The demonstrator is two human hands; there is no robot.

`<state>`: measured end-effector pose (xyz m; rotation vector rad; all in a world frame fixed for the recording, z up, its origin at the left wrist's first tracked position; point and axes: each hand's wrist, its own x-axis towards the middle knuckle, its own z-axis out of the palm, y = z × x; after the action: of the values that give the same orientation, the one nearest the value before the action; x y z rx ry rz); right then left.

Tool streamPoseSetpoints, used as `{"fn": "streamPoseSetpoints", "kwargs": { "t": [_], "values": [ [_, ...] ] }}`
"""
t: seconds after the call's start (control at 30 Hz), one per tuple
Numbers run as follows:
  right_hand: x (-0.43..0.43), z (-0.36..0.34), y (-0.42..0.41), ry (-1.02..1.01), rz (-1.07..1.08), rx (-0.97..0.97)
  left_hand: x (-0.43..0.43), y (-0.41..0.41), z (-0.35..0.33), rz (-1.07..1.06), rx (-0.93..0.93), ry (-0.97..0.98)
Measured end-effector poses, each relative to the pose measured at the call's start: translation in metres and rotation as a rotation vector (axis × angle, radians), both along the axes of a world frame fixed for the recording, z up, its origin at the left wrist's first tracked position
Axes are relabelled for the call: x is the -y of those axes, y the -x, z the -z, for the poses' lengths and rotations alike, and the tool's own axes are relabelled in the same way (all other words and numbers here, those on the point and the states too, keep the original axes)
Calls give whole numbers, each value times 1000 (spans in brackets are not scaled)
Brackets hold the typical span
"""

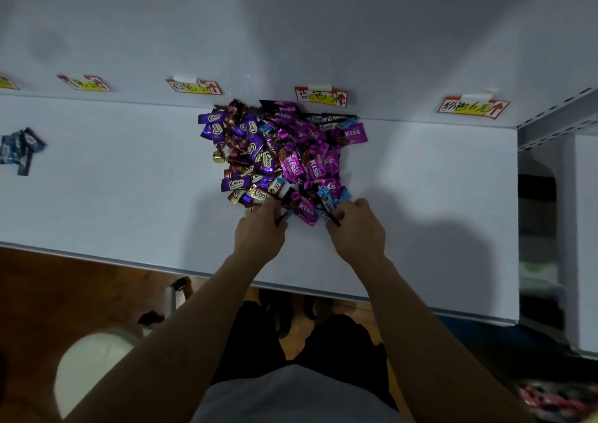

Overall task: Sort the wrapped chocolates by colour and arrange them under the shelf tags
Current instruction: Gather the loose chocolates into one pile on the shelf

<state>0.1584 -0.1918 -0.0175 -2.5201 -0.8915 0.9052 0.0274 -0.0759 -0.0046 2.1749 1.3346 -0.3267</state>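
A mixed pile of wrapped chocolates (281,154) lies on the white shelf (113,196): purple, magenta "KISS", brown and light blue wrappers. My left hand (262,228) pinches a dark wrapped chocolate (286,205) at the pile's near edge. My right hand (357,225) pinches a black-and-blue wrapped chocolate (330,210) beside it. Several red-and-yellow shelf tags hang on the back wall; one tag (194,86) and another tag (321,96) are right above the pile, and a third tag (472,108) is further right.
A small group of dark blue wrapped chocolates (21,149) lies at the shelf's far left, below another tag (84,82). A metal shelf upright (550,121) bounds the right end. A round white stool (94,367) stands on the wooden floor below.
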Motion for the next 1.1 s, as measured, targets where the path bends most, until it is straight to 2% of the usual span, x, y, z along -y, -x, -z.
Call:
{"fn": "streamPoseSetpoints", "kwargs": {
  "t": [0.2,0.3,0.37,0.43,0.57,0.6,0.67,0.73,0.97,1.1],
  "values": [
    [-28,7,-2,-35,61,69,-15,9,-10,-50,146,18],
    [-38,10,2,-44,135,40,-29,15,-7,-61,185,19],
    [-37,12,6,-19,88,31,-37,19,-2,-39,225,-1],
    [-30,12,9,-20,39,101,-41,17,4,76,307,-73],
    [-15,11,9,-130,20,414,-35,3,17,457,410,-81],
    [-14,13,9,-140,5,432,-34,0,20,512,404,-63],
    [-19,14,9,-125,-43,348,-34,-1,27,555,389,-43],
    [-24,14,13,-73,-79,264,-38,-1,31,526,371,-30],
    [-24,5,43,169,25,342,-59,13,25,362,395,36],
    [-19,8,57,115,61,338,-72,25,20,289,372,-53]
  ]
}}
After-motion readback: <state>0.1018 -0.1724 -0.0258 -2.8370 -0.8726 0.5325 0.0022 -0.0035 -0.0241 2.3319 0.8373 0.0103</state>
